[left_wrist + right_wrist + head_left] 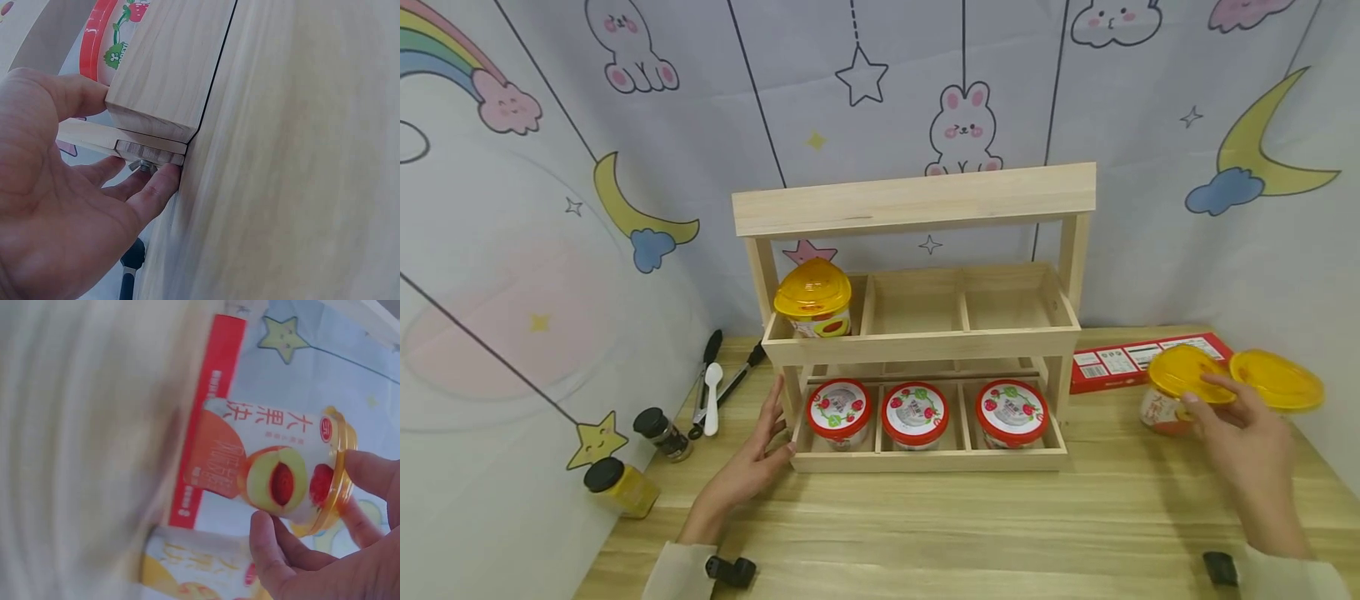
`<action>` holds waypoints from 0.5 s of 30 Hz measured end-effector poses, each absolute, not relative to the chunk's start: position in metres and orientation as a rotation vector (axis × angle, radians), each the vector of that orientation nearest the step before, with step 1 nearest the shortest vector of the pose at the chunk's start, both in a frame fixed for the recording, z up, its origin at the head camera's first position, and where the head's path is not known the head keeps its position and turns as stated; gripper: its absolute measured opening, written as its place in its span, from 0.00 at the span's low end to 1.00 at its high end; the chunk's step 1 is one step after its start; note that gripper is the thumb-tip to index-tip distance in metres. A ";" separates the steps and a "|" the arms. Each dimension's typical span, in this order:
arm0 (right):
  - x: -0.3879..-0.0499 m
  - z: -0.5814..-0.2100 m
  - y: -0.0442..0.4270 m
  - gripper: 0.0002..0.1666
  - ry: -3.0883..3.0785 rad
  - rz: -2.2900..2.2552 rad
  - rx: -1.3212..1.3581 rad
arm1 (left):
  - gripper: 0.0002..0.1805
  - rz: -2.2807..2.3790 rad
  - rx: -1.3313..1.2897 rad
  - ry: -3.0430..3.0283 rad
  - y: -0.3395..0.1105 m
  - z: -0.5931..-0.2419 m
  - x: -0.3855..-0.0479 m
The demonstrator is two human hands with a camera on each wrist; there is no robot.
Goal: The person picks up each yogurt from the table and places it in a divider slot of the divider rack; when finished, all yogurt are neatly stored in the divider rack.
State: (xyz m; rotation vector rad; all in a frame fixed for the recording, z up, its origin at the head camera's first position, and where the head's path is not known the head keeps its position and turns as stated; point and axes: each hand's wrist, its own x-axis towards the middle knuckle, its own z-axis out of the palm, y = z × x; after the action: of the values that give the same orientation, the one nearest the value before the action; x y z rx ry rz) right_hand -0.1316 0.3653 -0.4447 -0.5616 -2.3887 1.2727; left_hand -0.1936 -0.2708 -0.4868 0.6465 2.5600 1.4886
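Observation:
The wooden two-tier rack (pixel 925 344) stands on the table. At its lower left corner my left hand (pixel 741 471) holds the frame; in the left wrist view, the left hand's thumb (pixel 84 97) is on the front piece and its fingers are against the side. My right hand (pixel 1251 454) grips a yellow-lidded fruit cup (pixel 1163 410) by its lid, thumb and fingers around the rim in the right wrist view, where the cup (pixel 275 472) shows a peach picture. Beside it is a second fruit cup (pixel 194 562), its yellow lid (pixel 1277 381) showing behind the right hand.
The upper tier bears a yellow-lidded cup (pixel 814 300) in its left compartment. Three red-lidded cups (pixel 915 414) sit in the lower tier. A red box (pixel 1112 367) lies at the right, behind the cups. Tongs, a white spoon (pixel 712 400) and two jars (pixel 625 490) are at the left.

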 end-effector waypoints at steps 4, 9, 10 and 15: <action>-0.131 -0.430 0.364 0.32 -2.396 1.305 -0.588 | 0.55 1.499 0.620 2.545 -0.271 -0.486 -0.193; -0.130 -0.410 0.357 0.31 -2.359 1.329 -0.606 | 0.55 1.488 0.615 2.552 -0.271 -0.486 -0.193; -0.130 -0.406 0.355 0.30 -2.331 1.347 -0.588 | 0.55 1.486 0.617 2.553 -0.271 -0.486 -0.193; -0.127 -0.386 0.348 0.26 -2.211 1.432 -0.470 | 0.55 1.485 0.630 2.557 -0.271 -0.486 -0.193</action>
State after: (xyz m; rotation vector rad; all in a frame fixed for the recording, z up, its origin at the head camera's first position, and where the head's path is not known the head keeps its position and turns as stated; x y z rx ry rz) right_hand -0.1274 0.3476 -0.3864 -0.4697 -2.2111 1.4317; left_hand -0.1929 -0.2712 -0.4863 0.6297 2.5566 1.4847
